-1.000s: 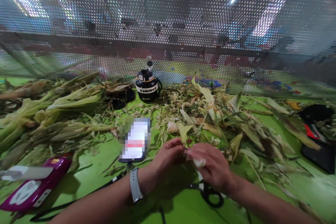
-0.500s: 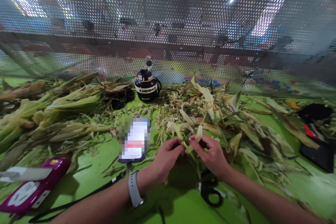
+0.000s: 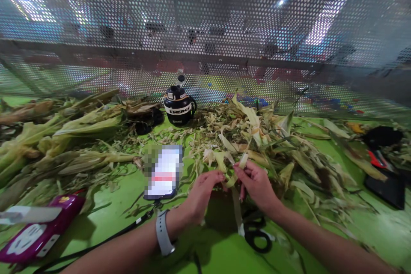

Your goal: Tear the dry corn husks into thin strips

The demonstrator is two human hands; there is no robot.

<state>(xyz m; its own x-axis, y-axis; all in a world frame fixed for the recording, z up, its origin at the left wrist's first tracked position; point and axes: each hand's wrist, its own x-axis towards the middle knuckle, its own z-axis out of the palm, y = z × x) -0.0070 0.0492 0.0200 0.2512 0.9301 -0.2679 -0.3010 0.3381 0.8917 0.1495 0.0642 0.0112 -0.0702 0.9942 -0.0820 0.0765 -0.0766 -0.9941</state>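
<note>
From here I have both bare hands over the green worktop (image 3: pixel 220 254), close together. My right grip (image 3: pixel 259 186) is pinching a pale green husk strip (image 3: pixel 231 179) between thumb and fingers, its tip rising above them; my left grip (image 3: pixel 203 190) has its fingertips drawn together on the strip's near end. So the strip lies between the two, in front of the heap of loose husks (image 3: pixel 253 130). A paler ribbon (image 3: pixel 237 214) hangs below, reaching down to the scissors (image 3: pixel 269 244), whose black handle loop shows near my right wrist. I see a grey watch band (image 3: pixel 163 233) on the left wrist, with a phone (image 3: pixel 165 171) lying just beyond, its screen blurred. Further left are a purple device (image 3: pixel 40 231) and a spread of larger husks (image 3: pixel 73 132). A black jar marked ENERGY (image 3: pixel 177 115) stands upright near the perforated panel (image 3: pixel 205 17) at the back.
</note>
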